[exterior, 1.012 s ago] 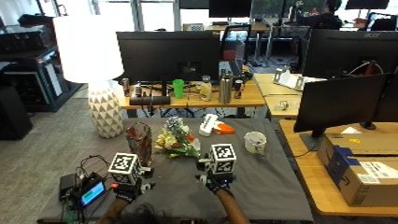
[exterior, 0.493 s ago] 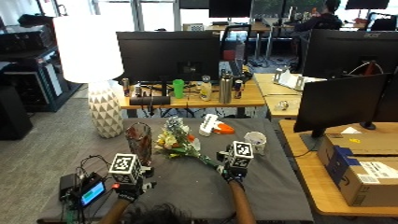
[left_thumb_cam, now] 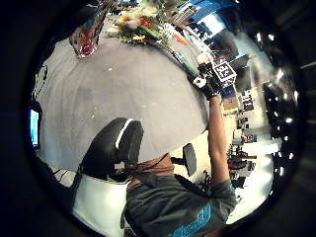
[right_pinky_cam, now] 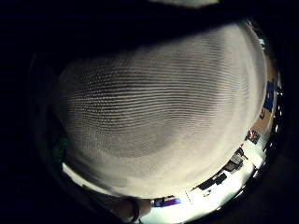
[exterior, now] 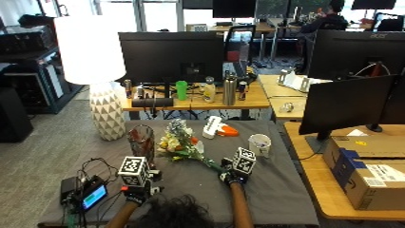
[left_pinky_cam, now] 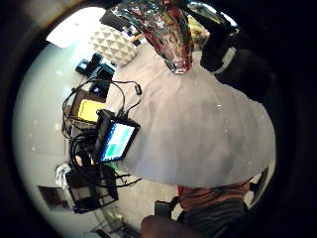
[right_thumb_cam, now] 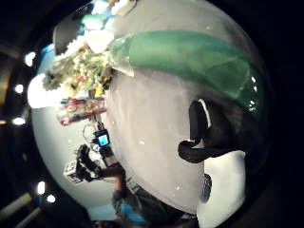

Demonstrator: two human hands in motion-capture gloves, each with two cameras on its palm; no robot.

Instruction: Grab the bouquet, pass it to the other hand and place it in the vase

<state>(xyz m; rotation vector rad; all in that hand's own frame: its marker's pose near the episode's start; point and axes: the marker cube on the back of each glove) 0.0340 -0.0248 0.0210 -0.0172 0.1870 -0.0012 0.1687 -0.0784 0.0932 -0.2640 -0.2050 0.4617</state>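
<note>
The bouquet (exterior: 179, 141) lies on the grey cloth, its flowers beside the glass vase (exterior: 141, 139) and its green-wrapped stems (exterior: 212, 164) pointing at my right hand (exterior: 233, 176). That hand sits low over the stem end. In the right thumb side palm view the green wrap (right_thumb_cam: 190, 59) runs close past the thumb (right_thumb_cam: 205, 130), which lies beside it, not round it. My left hand (exterior: 137, 191) rests on the cloth in front of the upright vase (left_pinky_cam: 166, 29) and holds nothing.
A small screen device (exterior: 93, 195) with cables lies at the table's left front corner. A white cup (exterior: 259, 144) and an orange-and-white tool (exterior: 216, 128) stand behind the bouquet. A white lamp (exterior: 104, 111) stands at the back left.
My right hand has moved forward and to the right, down to the bouquet's stem end. The left hand, vase and bouquet have stayed where they were.
</note>
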